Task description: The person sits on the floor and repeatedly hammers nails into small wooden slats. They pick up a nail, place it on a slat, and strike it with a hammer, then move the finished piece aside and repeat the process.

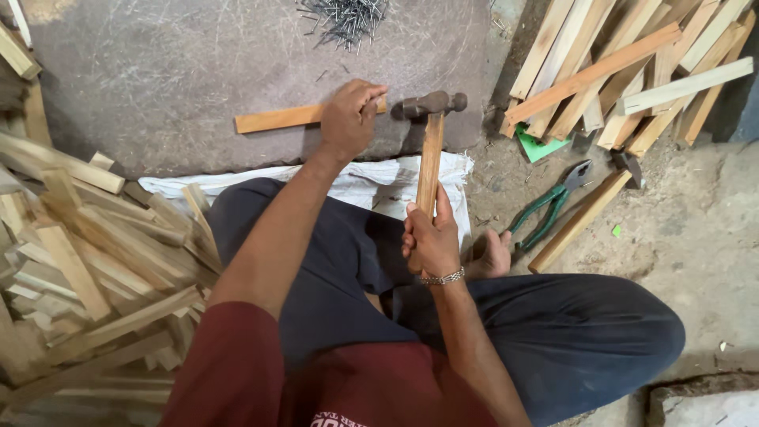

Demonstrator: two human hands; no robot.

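Head view: left hand [348, 119] pinches the pale wooden strip [277, 119] at frame centre; right hand [431, 237] grips the wooden-handled steel hammer [431, 107]. Nailing step, seemingly; next needs a square strike.

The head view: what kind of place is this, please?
Probably a small woodworking spot on the floor: wooden slats lie in heaps, loose nails sit on the stone slab, and the right hand holds a hammer.

A dark maroon short-sleeved shirt [261, 372] with pale lettering near its lower edge is worn, together with dark navy trousers [553, 332]. A silver metal chain bracelet [441, 277] is seen around the right wrist. The feet are left bare.
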